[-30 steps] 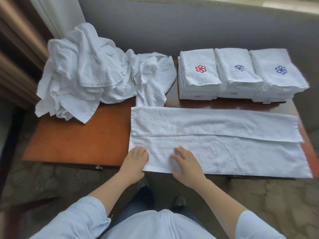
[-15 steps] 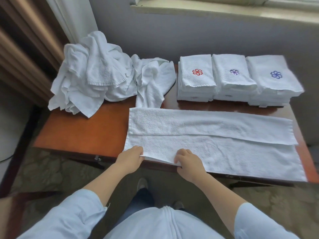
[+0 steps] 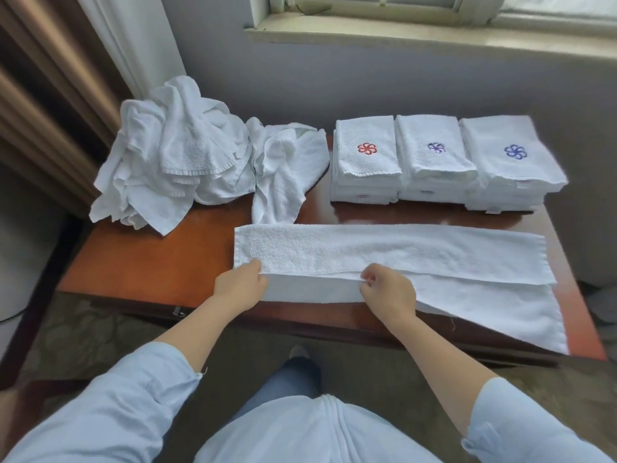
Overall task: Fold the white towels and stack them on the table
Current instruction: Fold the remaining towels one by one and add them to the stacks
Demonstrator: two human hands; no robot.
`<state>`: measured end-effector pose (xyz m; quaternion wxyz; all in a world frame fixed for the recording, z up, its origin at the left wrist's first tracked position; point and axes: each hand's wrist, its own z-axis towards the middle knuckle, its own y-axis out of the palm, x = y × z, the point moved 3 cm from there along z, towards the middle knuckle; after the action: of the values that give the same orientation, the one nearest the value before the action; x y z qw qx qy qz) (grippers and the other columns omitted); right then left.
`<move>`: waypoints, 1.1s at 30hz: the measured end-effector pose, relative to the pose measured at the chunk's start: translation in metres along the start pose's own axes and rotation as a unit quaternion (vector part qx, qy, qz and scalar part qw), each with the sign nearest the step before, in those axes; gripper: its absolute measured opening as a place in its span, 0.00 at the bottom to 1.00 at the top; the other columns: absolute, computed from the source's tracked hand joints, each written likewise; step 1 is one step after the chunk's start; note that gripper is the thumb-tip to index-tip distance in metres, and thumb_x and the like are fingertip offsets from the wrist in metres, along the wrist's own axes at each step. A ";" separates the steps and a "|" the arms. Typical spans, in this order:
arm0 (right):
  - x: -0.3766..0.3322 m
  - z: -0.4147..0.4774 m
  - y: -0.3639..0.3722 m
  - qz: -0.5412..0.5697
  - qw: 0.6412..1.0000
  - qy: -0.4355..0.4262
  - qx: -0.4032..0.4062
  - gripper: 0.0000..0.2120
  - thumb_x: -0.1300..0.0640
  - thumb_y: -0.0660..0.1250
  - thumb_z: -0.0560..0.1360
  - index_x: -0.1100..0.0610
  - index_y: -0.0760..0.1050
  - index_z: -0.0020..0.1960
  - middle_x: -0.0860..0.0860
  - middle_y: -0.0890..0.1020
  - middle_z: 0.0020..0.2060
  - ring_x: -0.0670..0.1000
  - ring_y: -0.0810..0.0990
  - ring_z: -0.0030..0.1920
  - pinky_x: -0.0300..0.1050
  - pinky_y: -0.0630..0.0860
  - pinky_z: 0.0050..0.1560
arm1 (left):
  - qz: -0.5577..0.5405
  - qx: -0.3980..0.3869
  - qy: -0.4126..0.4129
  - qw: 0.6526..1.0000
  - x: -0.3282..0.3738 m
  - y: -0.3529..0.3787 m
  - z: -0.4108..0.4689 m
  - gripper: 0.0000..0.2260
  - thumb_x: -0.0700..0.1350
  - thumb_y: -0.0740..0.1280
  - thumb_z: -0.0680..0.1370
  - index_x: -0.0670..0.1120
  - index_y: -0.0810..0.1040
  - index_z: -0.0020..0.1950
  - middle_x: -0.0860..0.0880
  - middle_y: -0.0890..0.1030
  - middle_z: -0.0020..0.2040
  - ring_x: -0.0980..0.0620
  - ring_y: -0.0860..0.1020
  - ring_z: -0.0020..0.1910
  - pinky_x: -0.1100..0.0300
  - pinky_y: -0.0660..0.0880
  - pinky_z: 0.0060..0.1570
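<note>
White towels (image 3: 394, 252), reddish-brown table (image 3: 150, 262)

The fingertips of the left hand (image 3: 238, 289) are tucked under the raised near edge of the long towel (image 3: 400, 252). Those of the right hand (image 3: 389, 292) curl into the same fold, so how many fingers pinch it cannot be told. In the upper left of the frame the heap of loose towels (image 3: 173, 155) covers the far left corner of the surface (image 3: 150, 262), and the towels in it cannot be counted. In the folded stacks (image 3: 434, 152) only the top towels show fully, and the small tags (image 3: 362, 196) on their near sides are unreadable. The window (image 3: 434, 15) is cut off by the top edge, and the sleeves (image 3: 117, 412) by the bottom edge.
</note>
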<state>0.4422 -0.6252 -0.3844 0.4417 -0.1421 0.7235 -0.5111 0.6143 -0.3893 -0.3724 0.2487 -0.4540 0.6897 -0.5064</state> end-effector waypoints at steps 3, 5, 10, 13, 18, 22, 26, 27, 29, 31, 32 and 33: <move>-0.007 0.025 -0.009 0.029 0.998 -0.014 0.062 0.09 0.61 0.66 0.75 0.55 0.83 0.52 0.48 0.86 0.47 0.52 0.83 0.45 0.46 0.77 0.47 | 0.007 0.089 0.004 0.996 0.008 -0.015 0.021 0.06 0.45 0.54 0.80 0.46 0.67 0.46 0.50 0.74 0.39 0.47 0.72 0.34 0.56 0.64 0.34; -0.010 0.043 -0.010 0.030 0.996 -0.018 0.085 0.09 0.61 0.65 0.76 0.55 0.83 0.52 0.48 0.86 0.48 0.52 0.83 0.47 0.50 0.76 0.55 | 0.022 0.126 0.014 0.992 0.013 -0.023 0.038 0.05 0.44 0.55 0.80 0.45 0.68 0.47 0.49 0.75 0.41 0.47 0.72 0.35 0.55 0.65 0.36; -0.011 0.087 -0.002 0.012 0.997 0.005 0.082 0.11 0.61 0.64 0.76 0.52 0.82 0.53 0.46 0.85 0.48 0.51 0.81 0.51 0.46 0.62 0.60 | 0.072 0.147 0.040 0.986 0.015 -0.030 0.086 0.06 0.44 0.58 0.80 0.44 0.72 0.49 0.46 0.78 0.47 0.43 0.78 0.45 0.52 0.67 0.42; -0.010 0.108 0.007 0.003 0.997 0.026 0.072 0.11 0.62 0.63 0.76 0.52 0.82 0.52 0.45 0.85 0.47 0.49 0.80 0.51 0.45 0.60 0.60 | 0.096 0.134 0.048 0.985 0.014 -0.026 0.114 0.05 0.44 0.58 0.79 0.45 0.72 0.48 0.47 0.79 0.47 0.44 0.78 0.45 0.54 0.65 0.42; -0.001 0.129 0.029 -0.037 0.999 0.034 0.012 0.10 0.60 0.63 0.77 0.51 0.81 0.52 0.44 0.83 0.48 0.49 0.79 0.53 0.47 0.63 0.62 | 0.153 0.096 0.065 0.981 0.012 -0.016 0.144 0.07 0.47 0.61 0.77 0.49 0.77 0.51 0.50 0.77 0.50 0.49 0.76 0.48 0.57 0.66 0.45; 0.005 0.137 0.040 -0.064 0.997 0.028 -0.035 0.10 0.59 0.64 0.76 0.51 0.82 0.52 0.46 0.81 0.49 0.51 0.77 0.55 0.47 0.64 0.56 | 0.121 0.101 0.111 0.981 0.021 -0.010 0.154 0.12 0.38 0.65 0.71 0.49 0.74 0.52 0.52 0.73 0.50 0.49 0.73 0.49 0.58 0.65 0.47; 0.009 0.138 0.036 -0.045 0.996 0.009 -0.071 0.12 0.58 0.65 0.75 0.49 0.80 0.56 0.45 0.80 0.52 0.50 0.75 0.58 0.45 0.63 0.61 | -0.001 0.067 0.211 0.975 0.054 -0.006 0.156 0.18 0.36 0.66 0.66 0.49 0.73 0.54 0.53 0.72 0.51 0.50 0.71 0.52 0.61 0.61 0.51; 0.011 0.135 0.033 -0.034 0.997 -0.003 -0.067 0.14 0.58 0.67 0.74 0.50 0.79 0.58 0.46 0.79 0.53 0.50 0.75 0.58 0.45 0.62 0.63 | -0.023 0.063 0.234 0.970 0.065 -0.005 0.155 0.17 0.37 0.66 0.66 0.48 0.74 0.54 0.53 0.72 0.51 0.50 0.71 0.52 0.61 0.61 0.51; 0.018 0.124 0.023 -0.016 0.999 -0.026 -0.036 0.19 0.58 0.70 0.71 0.52 0.78 0.61 0.47 0.80 0.54 0.52 0.76 0.58 0.46 0.63 0.65 | -0.048 0.072 0.278 0.957 0.088 -0.002 0.153 0.15 0.40 0.67 0.67 0.48 0.75 0.53 0.53 0.73 0.50 0.50 0.71 0.49 0.61 0.61 0.49; 0.030 0.107 0.012 -0.011 0.999 -0.031 0.017 0.23 0.59 0.74 0.67 0.54 0.78 0.61 0.49 0.80 0.55 0.54 0.77 0.57 0.48 0.68 0.63 | -0.062 0.079 0.321 0.942 0.114 0.001 0.148 0.12 0.43 0.68 0.68 0.48 0.76 0.51 0.53 0.74 0.47 0.50 0.72 0.46 0.60 0.62 0.46; 0.038 0.098 0.006 -0.010 0.999 -0.024 0.042 0.23 0.60 0.75 0.66 0.54 0.78 0.61 0.49 0.80 0.55 0.54 0.78 0.57 0.49 0.70 0.62 | -0.067 0.078 0.343 0.934 0.127 0.003 0.145 0.11 0.44 0.69 0.69 0.48 0.77 0.50 0.53 0.74 0.47 0.50 0.73 0.46 0.60 0.63 0.45; 0.047 0.089 -0.001 -0.010 0.998 -0.011 0.056 0.23 0.59 0.75 0.66 0.54 0.78 0.61 0.49 0.80 0.55 0.54 0.77 0.57 0.50 0.71 0.61 | -0.072 0.076 0.365 0.925 0.141 0.005 0.141 0.10 0.44 0.70 0.69 0.48 0.77 0.50 0.53 0.75 0.46 0.50 0.74 0.45 0.60 0.64 0.45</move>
<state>0.4849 -0.7105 -0.4147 0.4520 -0.1297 0.6872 -0.5536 0.6603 -0.5788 -0.4113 -0.0236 -0.2652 0.6576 -0.7048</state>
